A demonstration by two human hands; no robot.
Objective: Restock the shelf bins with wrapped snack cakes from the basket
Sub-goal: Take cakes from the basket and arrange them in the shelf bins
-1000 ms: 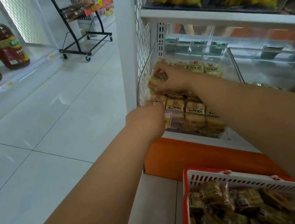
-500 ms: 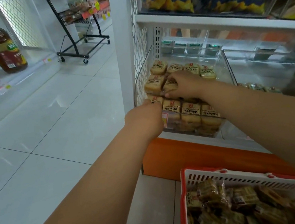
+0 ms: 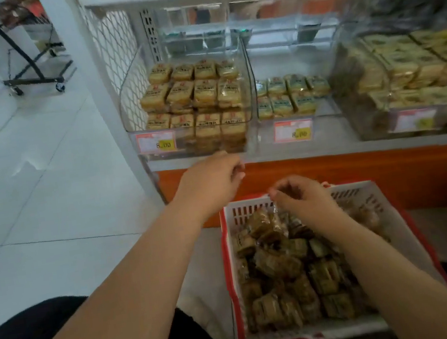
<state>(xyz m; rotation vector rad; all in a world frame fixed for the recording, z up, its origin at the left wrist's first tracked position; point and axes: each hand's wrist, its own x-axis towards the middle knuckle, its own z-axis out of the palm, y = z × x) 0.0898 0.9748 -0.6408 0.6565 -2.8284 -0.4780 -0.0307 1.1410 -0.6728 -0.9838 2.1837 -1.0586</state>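
Our left hand (image 3: 212,176) hangs in front of the orange kick panel (image 3: 333,179), just under the lip of the clear plastic shelf bin (image 3: 241,60) at eleven o'clock from the basket; its fingers are loosely curled and seem to hold nothing, though the fingertips are turned away from us and we cannot be sure. Our right hand (image 3: 304,201) sits over the far rim of the red-and-white slatted plastic basket (image 3: 230,254), fingers bent downward toward the heap. Whether they already pinch a wrapper we cannot tell; motion blur hides the tips.

The brown wrapped snack cakes (image 3: 282,270) lie jumbled in that basket at six o'clock, filling most of it. The left bin holds tan wrapped cakes (image 3: 194,93) stacked in neat rows up to its front wall. At one o'clock a second clear bin (image 3: 323,109) holds only a low layer of pale green-labelled cakes (image 3: 289,94), and at two o'clock a third bin (image 3: 357,64) is heaped high.

We judge the risks plain enough. The basket cakes look darker than those in any bin, so we could drop them into the wrong one unless we check the labels. The wrappers are slick and tangled, so a careless pinch may lift two and shed one on the tiled floor (image 3: 45,180). Piling onto the already full left bin could topple its front row.
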